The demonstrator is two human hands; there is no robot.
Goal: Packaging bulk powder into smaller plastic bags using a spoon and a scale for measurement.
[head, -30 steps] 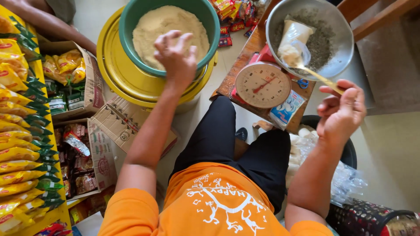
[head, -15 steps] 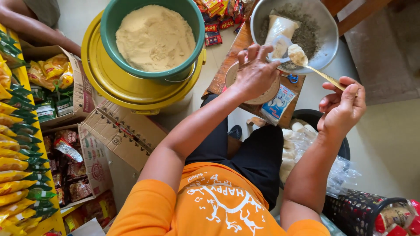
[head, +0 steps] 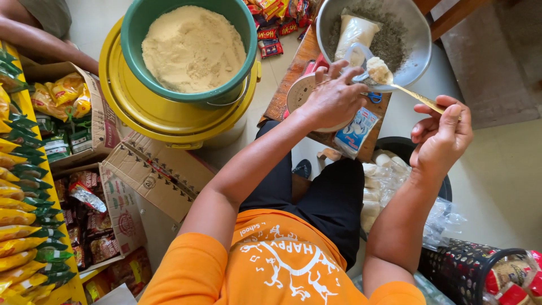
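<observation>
My left hand (head: 333,100) rests over a small dial scale (head: 298,93) on a wooden stool (head: 278,107), fingers pinching what looks like the mouth of a clear plastic bag (head: 357,55). My right hand (head: 443,133) grips the handle of a golden spoon (head: 415,95). The spoon's bowl carries a heap of pale flour (head: 379,71) right at the bag's mouth. Behind them, a metal bowl (head: 415,34) holds a filled, tied bag of flour (head: 353,31). A green bucket (head: 132,34) of the same flour (head: 192,48) sits inside a yellow bucket (head: 121,104).
A blue-and-white packet (head: 355,131) lies on the stool's edge. Filled clear bags (head: 377,189) sit in a black tub by my right knee. Cardboard boxes (head: 149,175) of snack packets and yellow snack strips (head: 17,226) crowd the left. A black basket (head: 460,268) stands lower right. Another person's arm (head: 39,42) is top left.
My left hand left the flour in the green bucket and came across to the scale. The spoon has swung in from the right until its heap meets the bag's mouth.
</observation>
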